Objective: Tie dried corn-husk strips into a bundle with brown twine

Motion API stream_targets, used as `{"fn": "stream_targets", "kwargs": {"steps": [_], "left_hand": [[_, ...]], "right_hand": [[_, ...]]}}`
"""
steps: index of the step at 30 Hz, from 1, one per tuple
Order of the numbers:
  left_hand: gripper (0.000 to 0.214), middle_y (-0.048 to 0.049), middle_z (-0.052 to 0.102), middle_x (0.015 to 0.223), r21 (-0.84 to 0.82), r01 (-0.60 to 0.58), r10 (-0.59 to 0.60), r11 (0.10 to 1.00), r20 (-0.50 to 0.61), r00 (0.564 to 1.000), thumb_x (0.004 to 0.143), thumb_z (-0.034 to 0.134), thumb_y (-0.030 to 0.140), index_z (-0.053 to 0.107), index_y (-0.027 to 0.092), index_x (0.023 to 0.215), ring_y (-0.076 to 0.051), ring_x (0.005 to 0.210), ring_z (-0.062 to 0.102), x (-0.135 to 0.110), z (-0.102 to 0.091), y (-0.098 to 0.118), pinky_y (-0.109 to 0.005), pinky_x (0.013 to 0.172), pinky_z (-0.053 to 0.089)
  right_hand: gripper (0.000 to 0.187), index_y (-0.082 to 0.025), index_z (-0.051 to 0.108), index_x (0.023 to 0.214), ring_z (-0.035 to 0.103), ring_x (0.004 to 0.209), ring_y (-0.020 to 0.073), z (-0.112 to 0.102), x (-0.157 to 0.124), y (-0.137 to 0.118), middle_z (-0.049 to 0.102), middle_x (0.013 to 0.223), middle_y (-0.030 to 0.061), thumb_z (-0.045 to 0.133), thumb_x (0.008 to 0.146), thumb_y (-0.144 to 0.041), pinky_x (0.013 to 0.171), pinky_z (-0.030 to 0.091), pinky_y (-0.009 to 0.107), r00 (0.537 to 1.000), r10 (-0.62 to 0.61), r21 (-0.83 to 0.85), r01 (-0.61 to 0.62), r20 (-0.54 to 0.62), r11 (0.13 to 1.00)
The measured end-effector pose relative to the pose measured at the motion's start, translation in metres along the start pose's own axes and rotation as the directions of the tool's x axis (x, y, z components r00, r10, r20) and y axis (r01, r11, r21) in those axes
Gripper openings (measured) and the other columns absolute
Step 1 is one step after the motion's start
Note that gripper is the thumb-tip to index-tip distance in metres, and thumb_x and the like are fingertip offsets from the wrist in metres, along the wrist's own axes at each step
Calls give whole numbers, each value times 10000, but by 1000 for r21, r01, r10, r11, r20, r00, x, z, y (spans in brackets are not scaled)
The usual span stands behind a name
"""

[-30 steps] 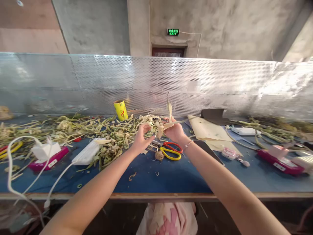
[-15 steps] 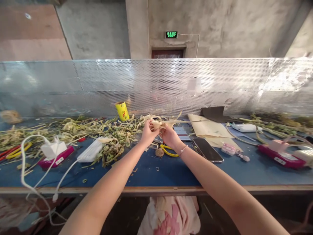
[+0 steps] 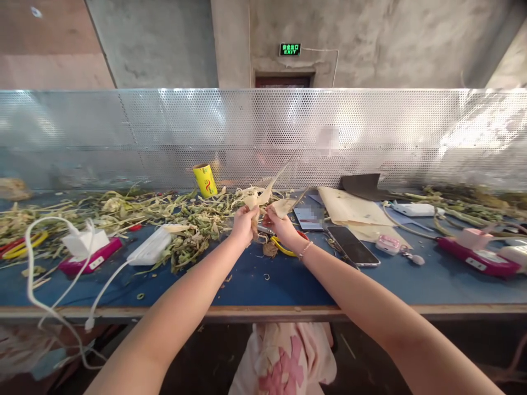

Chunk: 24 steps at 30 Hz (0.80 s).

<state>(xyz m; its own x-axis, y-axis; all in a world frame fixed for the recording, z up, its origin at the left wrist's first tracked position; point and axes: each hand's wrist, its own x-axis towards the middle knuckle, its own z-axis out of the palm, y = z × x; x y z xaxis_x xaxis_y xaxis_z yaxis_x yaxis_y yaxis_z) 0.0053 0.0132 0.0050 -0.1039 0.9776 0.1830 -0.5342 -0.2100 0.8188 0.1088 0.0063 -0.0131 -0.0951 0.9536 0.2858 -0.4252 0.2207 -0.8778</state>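
My left hand [image 3: 245, 225] is closed, pinching a dry, pale leaf [image 3: 267, 192] that looks like a husk and points up to the right. Close beside it, my right hand [image 3: 282, 227] pinches another dry, pale leaf [image 3: 284, 207], whose thin tip curves upward. Brown, crumpled dry bits hang below the left fingers. Both hands are above the blue table [image 3: 263, 288]. Under the right wrist lies a yellow loop [image 3: 284, 248] with a red part, perhaps tool handles; a brown, rough lump [image 3: 270, 249] sits next to it.
Dried stalks and leaves [image 3: 193, 241] spread over the left side. A yellow roll [image 3: 205, 181] stands behind them. White power banks [image 3: 150, 247] and cables lie around. On the right are a phone [image 3: 353, 246], a pink case [image 3: 387, 244] and brown paper [image 3: 349, 206]. A perforated metal panel [image 3: 173, 131] stands behind.
My hands have moved slightly apart, each now with a pale leaf. The left one's leaf now stands up rather than lying across the fingers. The view has tilted slightly down.
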Motion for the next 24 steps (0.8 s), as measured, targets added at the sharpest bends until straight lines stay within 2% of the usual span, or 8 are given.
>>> {"fn": "stream_targets", "kwargs": {"steps": [5, 9, 13, 16, 21, 24], "left_hand": [[265, 65, 524, 473, -54, -98, 91, 994, -121, 988, 519, 723, 137, 463, 152, 571, -59, 493, 548, 5, -2, 8, -184, 547, 422], [186, 45, 535, 467, -75, -132, 121, 988, -129, 984, 593, 681, 134, 495, 146, 590, -60, 466, 534, 6, -4, 18, -191, 517, 422], [236, 46, 512, 451, -161, -146, 121, 976, -156, 980, 609, 671, 86, 455, 144, 533, -48, 466, 532, 6, 0, 27, -200, 584, 459], [235, 30, 552, 494, -192, -136, 103, 972, -171, 980, 614, 670, 71, 460, 143, 539, -56, 497, 562, 5, 3, 33, -221, 640, 488], [266, 25, 581, 528, -175, -125, 100, 977, -146, 984, 563, 708, 80, 454, 158, 567, -75, 509, 580, 6, -1, 37, -230, 623, 495], [280, 36, 581, 543, -122, -109, 98, 987, -93, 991, 547, 726, 97, 461, 168, 606, -78, 516, 579, 7, -6, 37, -229, 597, 487]], "right_hand": [[421, -193, 484, 758, 465, 509, 88, 0, -3, -1, 492, 575, -55, 612, 620, -570, 558, 414, 264, 986, -132, -211, 151, 100, 966], [373, -196, 483, 767, 469, 526, 104, 6, -10, -1, 484, 597, -35, 519, 716, -564, 577, 420, 284, 966, -188, -342, 239, 177, 909], [328, -207, 479, 797, 451, 524, 109, 12, -16, -6, 463, 609, -31, 457, 775, -534, 559, 410, 283, 945, -239, -418, 315, 225, 852], [263, -216, 468, 777, 445, 548, 113, 13, -19, -8, 459, 627, -23, 405, 825, -467, 560, 404, 276, 924, -286, -476, 378, 255, 794], [207, -215, 466, 761, 451, 573, 119, 7, -20, -6, 481, 644, -14, 386, 847, -386, 569, 395, 276, 908, -279, -589, 417, 313, 692], [223, -210, 485, 834, 457, 564, 121, 2, -17, -5, 488, 643, -19, 374, 846, -404, 585, 406, 286, 919, -236, -557, 380, 315, 738]]}}
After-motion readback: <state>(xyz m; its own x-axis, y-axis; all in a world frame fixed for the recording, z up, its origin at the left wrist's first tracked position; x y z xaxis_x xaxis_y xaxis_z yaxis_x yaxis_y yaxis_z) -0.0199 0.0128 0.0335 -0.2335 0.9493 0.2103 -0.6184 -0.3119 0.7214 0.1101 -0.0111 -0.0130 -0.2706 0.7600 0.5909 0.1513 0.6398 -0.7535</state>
